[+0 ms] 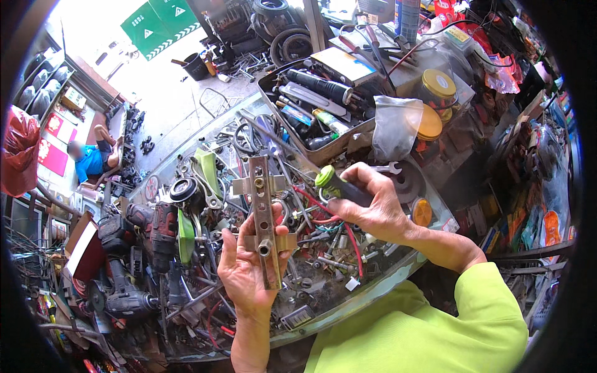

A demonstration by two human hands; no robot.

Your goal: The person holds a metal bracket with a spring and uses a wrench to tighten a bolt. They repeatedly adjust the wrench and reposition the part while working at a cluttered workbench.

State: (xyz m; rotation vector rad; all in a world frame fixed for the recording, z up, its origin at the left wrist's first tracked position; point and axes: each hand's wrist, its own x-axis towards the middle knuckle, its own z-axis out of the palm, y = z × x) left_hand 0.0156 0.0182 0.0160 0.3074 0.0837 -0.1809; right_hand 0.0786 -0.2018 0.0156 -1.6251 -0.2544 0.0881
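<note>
Upright in my left hand is a long metal bracket, a worn channel strip with a row of holes and two short crosspieces. A nut or short tube sits at its lower crosspiece, and a smaller nut shows near the top. My fingers pass behind the strip while the thumb stands off to its left. To the right of it, my right hand grips the black and green handle of a screwdriver. A long grey shaft seems to run from its green end toward the upper left, apart from the bracket.
Loose hardware and tools cover the glass-topped table. Power drills lie at the left, a tool-filled metal box behind. Yellow-lidded jars and a plastic bag stand at right. A person in blue is low down, far left.
</note>
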